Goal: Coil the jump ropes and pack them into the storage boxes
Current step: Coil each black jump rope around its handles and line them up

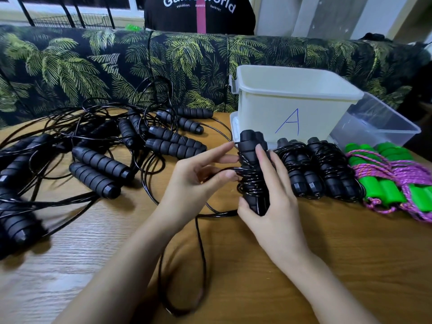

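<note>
A slack loop of black cord [201, 253] lies nearest on the wooden table [304, 265], running up to the work in hand. The right hand [268, 202] grips a pair of black handles [251, 141] held upright together, thumb under the lower end and fingers along the side. The left hand [194, 181] pinches the cord at the windings already around them. This rope looks roughly half wound, judging by the slack left. Just beside it lie 2 wrapped black bundles [315, 169], and next to those the green-handled ropes [392, 183] bound in their purple cord. To the left, a tangled pile [105, 157] of black ropes is not yet coiled. Nothing appears packed. The white box [292, 101], marked A, shows no rope in the part of its inside that is visible. The clear box [378, 122] behind it to the right also looks empty. Most coiling and all packing seem to remain.
</note>
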